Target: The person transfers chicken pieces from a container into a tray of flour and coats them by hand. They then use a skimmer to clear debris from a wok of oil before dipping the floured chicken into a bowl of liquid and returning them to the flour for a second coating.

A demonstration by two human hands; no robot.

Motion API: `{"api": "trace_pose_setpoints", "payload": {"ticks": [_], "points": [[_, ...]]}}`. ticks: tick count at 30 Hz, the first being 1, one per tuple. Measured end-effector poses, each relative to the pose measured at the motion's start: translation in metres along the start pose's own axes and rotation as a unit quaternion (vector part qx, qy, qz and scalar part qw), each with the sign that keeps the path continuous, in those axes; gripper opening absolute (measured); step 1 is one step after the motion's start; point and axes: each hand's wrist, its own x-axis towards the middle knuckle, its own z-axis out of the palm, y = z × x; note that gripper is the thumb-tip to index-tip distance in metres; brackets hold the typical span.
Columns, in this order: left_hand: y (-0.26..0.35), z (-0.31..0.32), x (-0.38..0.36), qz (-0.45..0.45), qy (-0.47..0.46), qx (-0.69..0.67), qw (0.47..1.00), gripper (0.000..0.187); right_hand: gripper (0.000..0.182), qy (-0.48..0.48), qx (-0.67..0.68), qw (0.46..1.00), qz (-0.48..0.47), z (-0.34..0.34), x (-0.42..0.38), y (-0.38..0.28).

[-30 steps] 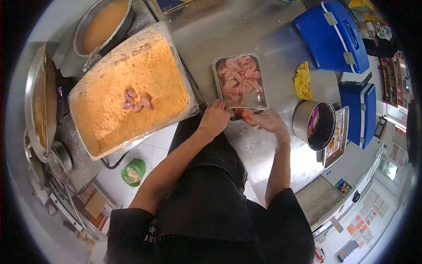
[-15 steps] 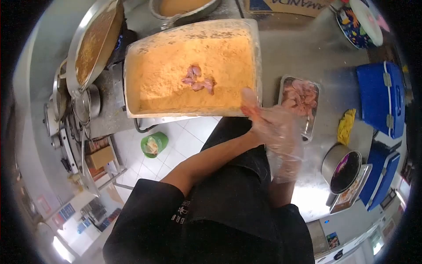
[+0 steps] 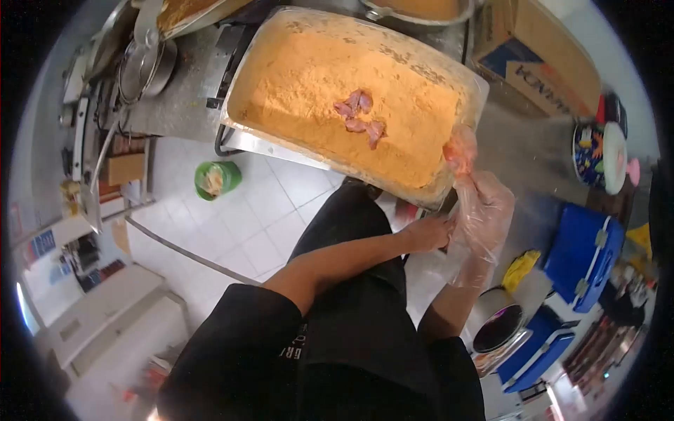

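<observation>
While our right hand [image 3: 484, 210], sheathed in a thin clear plastic glove, pinches a pink raw meat piece [image 3: 460, 149] at the near right rim of the big clear rectangular tub of orange breading crumbs [image 3: 309, 77], we should carry it well over the crumbs beside the pink meat pieces already lying there [image 3: 359, 116]. Our bare left hand [image 3: 428, 233] rests loosely curled and holding nothing at the steel tabletop [image 3: 519, 147] edge; best keep it dry.

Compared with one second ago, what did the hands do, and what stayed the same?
The gloved right hand took a raw meat piece from the tray by the person and lifted it to the near corner of the breading tub. The bare left hand stays low near the counter edge. The three meat pieces on the orange crumbs have not moved.
</observation>
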Motion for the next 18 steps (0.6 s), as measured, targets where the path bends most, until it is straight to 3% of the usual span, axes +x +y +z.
{"api": "trace_pose_setpoints", "payload": {"ticks": [1, 2, 4, 5, 6, 8, 10, 12, 13, 15, 17, 18], "points": [[0.005, -0.010, 0.001, -0.030, -0.077, 0.036, 0.996, 0.020, 0.016, -0.007, -0.007, 1.000, -0.013, 0.001, 0.007, 0.000], [0.007, -0.019, 0.005, -0.033, -0.064, 0.036, 0.997, 0.020, 0.016, -0.018, -0.026, 0.999, 0.009, 0.002, 0.014, -0.001], [0.010, -0.032, 0.008, -0.027, -0.148, 0.019, 0.988, 0.021, 0.016, -0.034, -0.052, 0.998, 0.025, 0.006, 0.028, 0.001], [0.013, -0.035, 0.005, -0.015, -0.072, 0.020, 0.997, 0.027, 0.017, -0.051, -0.052, 0.995, 0.069, 0.009, 0.038, 0.003], [0.017, -0.032, 0.005, -0.020, -0.062, 0.018, 0.998, 0.027, 0.019, -0.069, -0.053, 0.990, 0.112, 0.012, 0.047, 0.003], [0.017, -0.027, 0.003, -0.012, -0.055, 0.132, 0.990, 0.032, 0.021, -0.096, -0.094, 0.984, 0.116, 0.019, 0.066, -0.002], [0.014, -0.023, 0.003, -0.008, -0.035, 0.150, 0.988, 0.031, 0.023, -0.119, -0.134, 0.976, 0.125, 0.031, 0.083, -0.007], [0.016, -0.021, 0.004, 0.000, -0.021, 0.163, 0.986, 0.030, 0.027, -0.120, -0.289, 0.949, 0.020, 0.047, 0.097, -0.007], [0.016, -0.024, 0.005, 0.000, -0.016, 0.131, 0.991, 0.030, 0.027, -0.122, -0.294, 0.948, 0.021, 0.054, 0.104, 0.010], [0.012, -0.029, 0.005, 0.001, -0.014, 0.101, 0.995, 0.030, 0.033, -0.179, -0.386, 0.889, -0.169, 0.070, 0.110, 0.039], [0.011, -0.030, 0.010, 0.032, -0.137, 0.118, 0.983, 0.044, 0.033, -0.156, -0.401, 0.880, -0.202, 0.066, 0.094, 0.039], [0.010, -0.028, 0.011, 0.036, -0.134, 0.115, 0.984, 0.044, 0.034, -0.135, -0.417, 0.867, -0.238, 0.061, 0.084, 0.028]]}}
